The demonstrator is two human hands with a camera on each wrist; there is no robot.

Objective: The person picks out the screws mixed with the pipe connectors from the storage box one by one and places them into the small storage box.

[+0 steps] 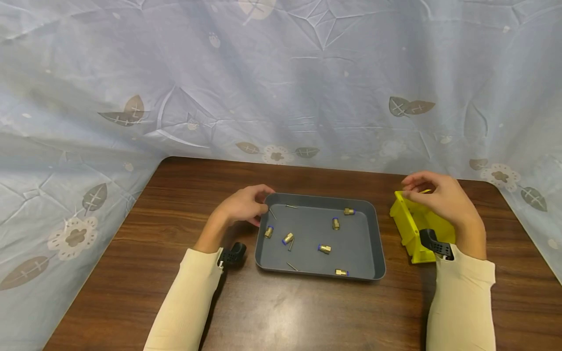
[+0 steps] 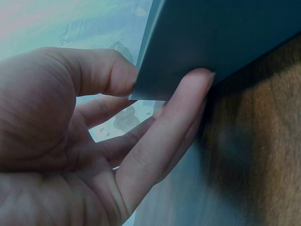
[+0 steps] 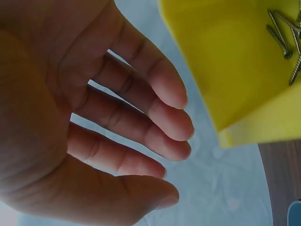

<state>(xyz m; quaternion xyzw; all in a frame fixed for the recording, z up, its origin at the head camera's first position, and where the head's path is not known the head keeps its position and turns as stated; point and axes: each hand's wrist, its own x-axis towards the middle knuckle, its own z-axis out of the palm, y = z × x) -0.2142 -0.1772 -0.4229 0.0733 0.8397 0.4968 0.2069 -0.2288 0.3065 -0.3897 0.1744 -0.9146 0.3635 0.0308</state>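
My left hand pinches the left rim of a grey rectangular tray; in the left wrist view the thumb lies at the rim and the fingers press the outer wall. Scattered in the tray are several brass push-in fittings with blue collars, one fitting near the middle, and several thin screws, such as one screw. Above the back of a yellow bin hovers my right hand, fingers loosely bent and holding nothing. Several screws lie inside the bin in the right wrist view.
Both things stand on a dark wood-grain table, the bin to the right of the tray with a gap between. A pale patterned cloth hangs behind the table and along its sides.
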